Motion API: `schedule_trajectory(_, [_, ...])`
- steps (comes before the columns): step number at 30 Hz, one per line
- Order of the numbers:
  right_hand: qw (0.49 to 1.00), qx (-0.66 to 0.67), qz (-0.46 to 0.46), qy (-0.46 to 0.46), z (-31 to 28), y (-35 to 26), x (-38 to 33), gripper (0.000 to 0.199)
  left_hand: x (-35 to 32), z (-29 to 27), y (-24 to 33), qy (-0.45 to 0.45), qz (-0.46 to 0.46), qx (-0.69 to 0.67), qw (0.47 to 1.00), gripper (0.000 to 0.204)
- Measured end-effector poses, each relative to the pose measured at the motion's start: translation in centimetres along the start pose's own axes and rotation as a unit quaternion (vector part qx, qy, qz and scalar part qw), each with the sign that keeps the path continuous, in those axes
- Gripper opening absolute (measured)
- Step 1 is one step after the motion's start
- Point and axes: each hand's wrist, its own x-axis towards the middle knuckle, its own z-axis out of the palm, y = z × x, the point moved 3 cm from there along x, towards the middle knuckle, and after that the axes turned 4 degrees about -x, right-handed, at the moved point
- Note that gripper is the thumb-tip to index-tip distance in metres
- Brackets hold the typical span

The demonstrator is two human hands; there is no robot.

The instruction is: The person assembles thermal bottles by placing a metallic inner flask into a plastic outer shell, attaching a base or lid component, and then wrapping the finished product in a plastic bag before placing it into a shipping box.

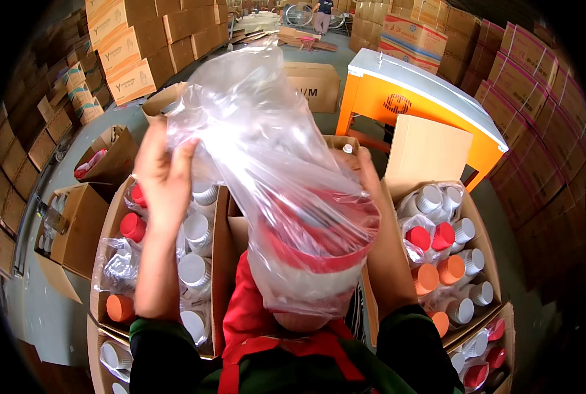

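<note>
A large clear plastic bag (240, 125) is held up in front of me, its top bunched and puffed out toward the far side. In its lower end sits a round red-and-white container (312, 276), seen through the film; its exact kind is unclear. My left hand (163, 157) is closed on the bag's upper left edge, thumb toward the film. My right hand (365, 174) grips the bag's right side, fingers partly hidden behind the plastic. The bag's lower end hangs just over my red apron (240, 308).
Open cartons (217, 276) on both sides hold bottles with white, red and orange caps (425, 279). Ahead on the right stands an orange table with a grey top (424, 88). Stacked cardboard boxes (132, 56) line both sides. Far off, another person (323, 16) stands.
</note>
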Motion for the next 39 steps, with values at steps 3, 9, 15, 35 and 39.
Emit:
schedule_trajectory(3, [0.967,-0.151,-0.203,-0.016,0.4,-3.1,-1.6,0.075,-5.3,4.6,-7.5,-0.224,0.221,0.221,0.923,0.020])
schedule_trajectory(9, [0.850,-0.455,-0.204,-0.169,7.0,-4.4,-4.7,0.041,-26.2,7.4,-5.3,-0.544,0.119,-0.011,0.831,0.062])
schedule_trajectory(15, [0.848,-0.528,-0.023,0.048,1.4,-1.5,-1.0,0.032,-22.7,6.3,-1.5,-0.807,0.130,0.069,0.572,0.046])
schedule_trajectory(35, [0.930,-0.278,-0.136,-0.200,-7.6,5.8,5.2,0.064,-7.1,16.8,-18.5,-0.267,-0.055,-0.712,0.647,0.073])
schedule_trajectory(39, [0.927,-0.247,-0.222,0.175,-8.3,8.0,5.9,0.044,-4.1,16.5,-17.0,-0.099,0.014,-0.869,0.485,0.079])
